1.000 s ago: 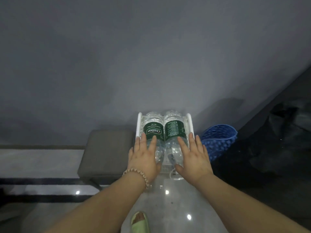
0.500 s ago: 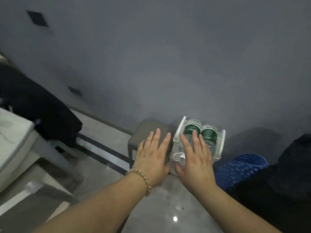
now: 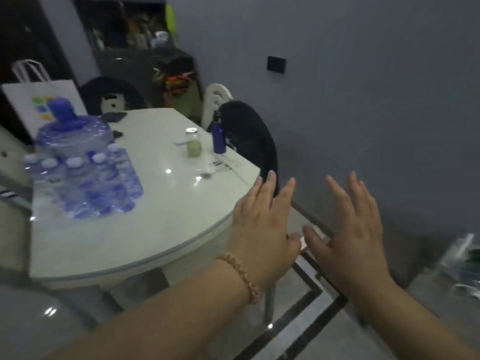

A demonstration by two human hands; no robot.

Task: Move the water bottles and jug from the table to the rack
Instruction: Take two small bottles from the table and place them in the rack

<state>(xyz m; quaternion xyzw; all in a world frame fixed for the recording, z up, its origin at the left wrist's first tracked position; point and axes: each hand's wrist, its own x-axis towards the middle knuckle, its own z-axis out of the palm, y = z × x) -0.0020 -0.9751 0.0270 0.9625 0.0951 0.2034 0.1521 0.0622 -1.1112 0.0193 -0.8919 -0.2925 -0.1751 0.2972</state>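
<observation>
1. Left hand (image 3: 262, 224), right hand (image 3: 348, 229): fingers spread, empty, near edge of round white table (image 3: 161, 224).
2. Clear blue-labelled plastic water bottles (image 3: 85, 185) cluster on table, before large blue jug (image 3: 72, 131).
3. Advice: grasp nearest bottles mid-body, one per hand.

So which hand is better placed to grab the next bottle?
Left, probably: the left hand hangs open by the table edge, nearer the bottles; the right hand is over the floor, farther off.

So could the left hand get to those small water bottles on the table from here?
Probably yes: the left hand is empty and open by the near edge of the table, and only bare tabletop lies between it and the small water bottles.
</observation>
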